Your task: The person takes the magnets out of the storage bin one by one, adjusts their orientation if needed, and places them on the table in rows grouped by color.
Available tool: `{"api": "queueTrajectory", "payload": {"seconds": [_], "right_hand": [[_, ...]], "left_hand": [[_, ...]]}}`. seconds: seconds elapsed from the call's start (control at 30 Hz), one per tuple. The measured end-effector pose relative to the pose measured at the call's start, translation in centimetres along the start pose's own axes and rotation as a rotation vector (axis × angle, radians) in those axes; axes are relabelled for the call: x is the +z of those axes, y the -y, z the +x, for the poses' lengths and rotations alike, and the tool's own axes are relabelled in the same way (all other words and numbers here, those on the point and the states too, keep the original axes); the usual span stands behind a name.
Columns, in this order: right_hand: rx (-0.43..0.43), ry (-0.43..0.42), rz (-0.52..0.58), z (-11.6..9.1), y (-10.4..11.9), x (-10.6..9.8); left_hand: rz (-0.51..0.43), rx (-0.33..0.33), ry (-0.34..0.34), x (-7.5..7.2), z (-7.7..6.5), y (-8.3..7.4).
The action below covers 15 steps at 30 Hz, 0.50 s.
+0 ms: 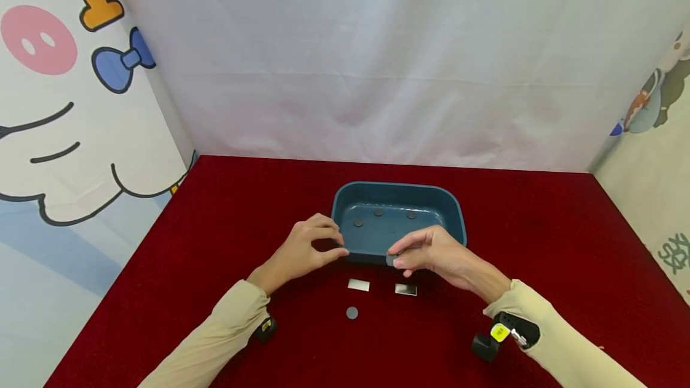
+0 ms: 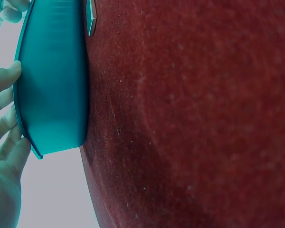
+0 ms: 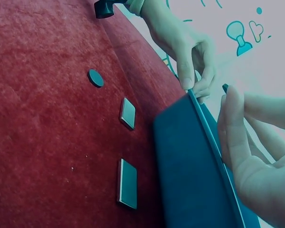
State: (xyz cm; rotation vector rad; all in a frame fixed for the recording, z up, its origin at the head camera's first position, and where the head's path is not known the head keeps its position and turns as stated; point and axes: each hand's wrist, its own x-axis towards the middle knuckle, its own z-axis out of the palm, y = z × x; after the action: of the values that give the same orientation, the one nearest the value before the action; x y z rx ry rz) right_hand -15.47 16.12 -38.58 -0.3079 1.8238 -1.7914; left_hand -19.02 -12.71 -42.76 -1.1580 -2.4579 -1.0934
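Note:
A blue rectangular plastic basin [image 1: 400, 185] stands on the red cloth. My left hand [image 1: 309, 244] holds its near left corner, thumb outside the rim and fingers over the inner side, as the left wrist view [image 2: 4, 156] of the hand shows. Above the near rim, my right hand [image 1: 436, 256] pinches a small grey disc [image 1: 390, 260] between thumb and fingertips. Inside the basin, similar discs [image 1: 358, 222] lie apart on the floor. Another grey disc [image 1: 352, 313] lies on the cloth in front.
Two small shiny rectangular plates [image 1: 358, 284] lie side by side on the red cloth [image 1: 259, 196], just in front of the basin. A white curtain [image 1: 377, 76] hangs behind the table, and a cartoon-printed panel [image 1: 97, 154] is at the left.

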Motion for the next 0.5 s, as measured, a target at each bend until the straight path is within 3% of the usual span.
{"api": "queueTrajectory", "payload": {"seconds": [0.5], "right_hand": [[0.005, 0.04, 0.008, -0.78, -0.43, 1.08]], "left_hand": [[0.016, 0.001, -0.001, -0.1, 0.08, -0.14]]}}
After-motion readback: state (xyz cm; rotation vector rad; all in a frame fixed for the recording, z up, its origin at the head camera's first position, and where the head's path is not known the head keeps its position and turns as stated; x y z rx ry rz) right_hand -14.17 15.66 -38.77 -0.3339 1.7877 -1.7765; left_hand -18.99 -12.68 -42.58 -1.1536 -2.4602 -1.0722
